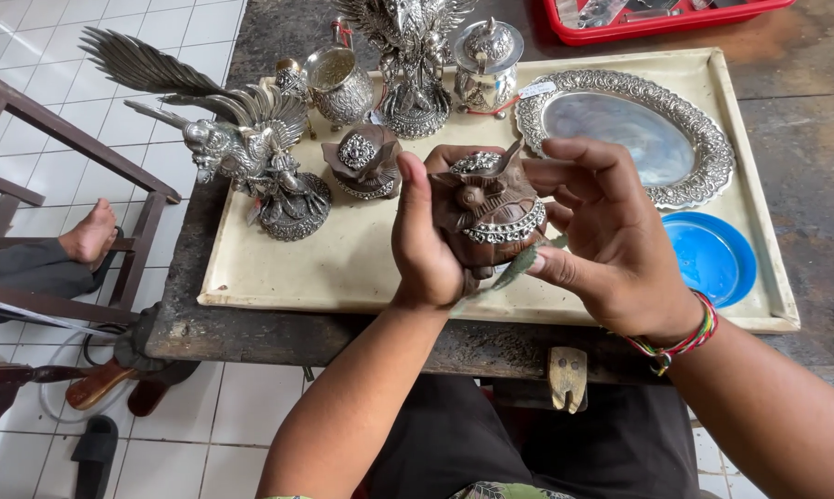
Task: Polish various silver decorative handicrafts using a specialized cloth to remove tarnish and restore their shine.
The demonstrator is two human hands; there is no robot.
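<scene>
Your left hand cups the brown, silver-banded carved wooden figure above the cream tray; your right hand steadies it, fingers half-curled, pinching a small greenish scrap.

One label is seen: a small white oval tag lying flat at the upper left rim of the oval silver tray, tied by a red string to the lidded silver pot. Clear plastic packets are seen in the red bin at the desk's far edge. No signs or screens are seen.
</scene>
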